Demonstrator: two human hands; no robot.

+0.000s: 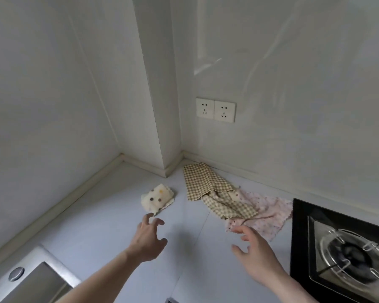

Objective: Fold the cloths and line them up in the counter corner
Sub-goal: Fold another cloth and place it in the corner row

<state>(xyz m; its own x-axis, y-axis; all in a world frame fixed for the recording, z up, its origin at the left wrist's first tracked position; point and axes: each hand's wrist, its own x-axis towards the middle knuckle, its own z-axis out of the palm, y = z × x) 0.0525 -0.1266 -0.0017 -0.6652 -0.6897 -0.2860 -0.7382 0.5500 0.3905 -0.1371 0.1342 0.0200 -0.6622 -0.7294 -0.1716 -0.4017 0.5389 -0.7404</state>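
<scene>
One cloth looks finished: the cream dotted cloth [158, 199] lies on the table [109, 232] as a small, thick folded square, a little out from the wall column, left of the other two. Those two seem still to be done. The checked cloth [208, 189] sprawls from the far corner where the table meets the wall, partly doubled over itself but loose and crooked, and its near end lies over the pink floral cloth [265, 213], which is spread out rumpled just beside the black stove [341, 254] on the right. So, as a judgement, roughly a third of the folding is done, and no row has been lined up in the corner yet; the folded cloth sits apart from the pile and would still have to be placed. The left hand [148, 239] hovers above the table with fingers spread and holding nothing, its fingertips just near of the dotted cloth's near edge, possibly touching a corner of it, though that cannot be told. The right hand [253, 246] is likewise spread and empty, its fingertips at the near left corner of the pink floral cloth, at or just above the fabric. A steel sink [31, 278] shows at the near left.
</scene>
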